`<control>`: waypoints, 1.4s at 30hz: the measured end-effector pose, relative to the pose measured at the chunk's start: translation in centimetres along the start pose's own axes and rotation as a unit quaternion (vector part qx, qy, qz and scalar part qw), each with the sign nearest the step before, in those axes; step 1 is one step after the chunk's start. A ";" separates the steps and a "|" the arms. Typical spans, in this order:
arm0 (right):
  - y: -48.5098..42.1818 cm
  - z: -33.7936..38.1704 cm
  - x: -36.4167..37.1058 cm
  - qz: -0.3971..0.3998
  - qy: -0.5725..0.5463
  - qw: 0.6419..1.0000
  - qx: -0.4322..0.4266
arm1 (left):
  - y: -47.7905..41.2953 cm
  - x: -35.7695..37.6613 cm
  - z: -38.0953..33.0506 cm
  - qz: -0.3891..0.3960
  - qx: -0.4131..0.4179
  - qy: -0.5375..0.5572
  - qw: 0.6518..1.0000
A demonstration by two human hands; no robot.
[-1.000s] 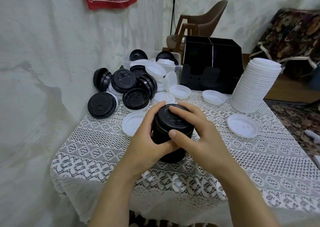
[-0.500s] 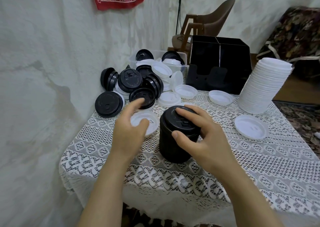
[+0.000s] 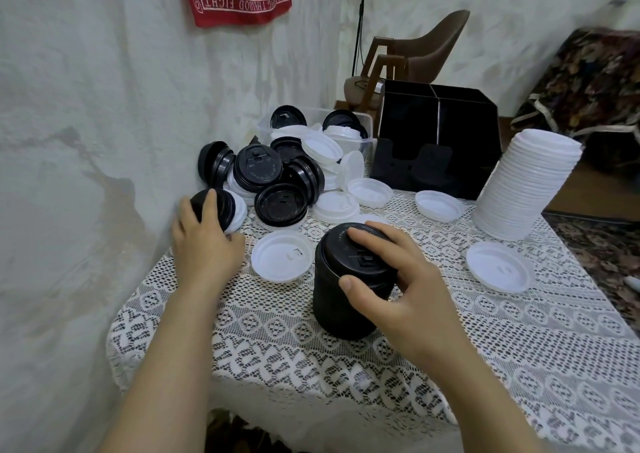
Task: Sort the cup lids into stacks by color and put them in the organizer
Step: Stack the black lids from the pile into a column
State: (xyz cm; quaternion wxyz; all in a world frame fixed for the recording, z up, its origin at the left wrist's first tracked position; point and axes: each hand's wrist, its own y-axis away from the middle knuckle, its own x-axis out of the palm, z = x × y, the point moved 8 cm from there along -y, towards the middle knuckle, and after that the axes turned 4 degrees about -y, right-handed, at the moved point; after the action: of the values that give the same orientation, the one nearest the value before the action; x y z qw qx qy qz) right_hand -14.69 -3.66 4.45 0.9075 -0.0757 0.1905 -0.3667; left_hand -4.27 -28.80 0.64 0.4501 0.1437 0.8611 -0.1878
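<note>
A stack of black lids (image 3: 343, 300) stands on the lace tablecloth near the front. My right hand (image 3: 391, 279) grips its top, thumb on the side and fingers over the top lid. My left hand (image 3: 204, 241) lies on a single black lid (image 3: 221, 203) at the table's left edge, with the fingers curled over it. Behind is a heap of mixed black and white lids (image 3: 284, 179). A tall stack of white lids (image 3: 526, 182) leans at the right. The black organizer (image 3: 436, 148) stands at the back.
Loose white lids lie around: one beside the black stack (image 3: 282, 260), one at the right (image 3: 498, 271), two near the organizer (image 3: 438, 205). A clear tub (image 3: 363, 120) with lids sits behind the heap. The wall runs close on the left; a chair (image 3: 415, 58) stands behind.
My left hand let go of the black stack and reached left and back onto the single black lid by the wall. My right hand stayed on the stack.
</note>
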 end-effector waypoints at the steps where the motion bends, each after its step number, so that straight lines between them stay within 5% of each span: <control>1: 0.0 0.0 0.0 0.001 -0.001 1.000 0.001 | 0.0 -0.2 0.1 -0.010 -0.003 -0.001 1.000; 7: 0.0 -0.1 0.1 0.002 -0.006 1.000 -0.002 | 0.2 -1.1 -0.2 -0.056 -0.002 0.028 0.998; 15: -0.1 -0.3 -0.2 0.006 -0.023 1.000 -0.005 | 4.1 -4.7 -4.3 -0.090 0.063 0.261 0.959; 21: -0.1 -1.2 -0.5 -0.002 -0.080 0.997 0.014 | 7.8 -5.3 -8.6 0.045 0.152 0.419 0.894; 25: -0.3 -1.5 -0.5 0.003 -0.099 0.995 0.013 | 9.6 -4.0 -11.0 0.146 0.248 0.393 0.873; 33: 0.0 -1.4 -0.7 0.023 -0.137 0.990 0.017 | 11.0 -1.7 -12.6 0.173 0.244 0.322 0.898; 42: 0.3 -1.3 -1.2 0.069 -0.149 0.986 -0.008 | 11.4 -0.7 -12.6 0.231 0.254 0.328 0.880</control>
State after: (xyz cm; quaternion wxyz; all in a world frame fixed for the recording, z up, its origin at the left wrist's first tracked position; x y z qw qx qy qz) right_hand -15.81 -2.65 3.51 0.9481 -0.1233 0.0611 -0.2867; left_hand -8.27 -13.05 5.62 0.1210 0.5012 0.8246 -0.2330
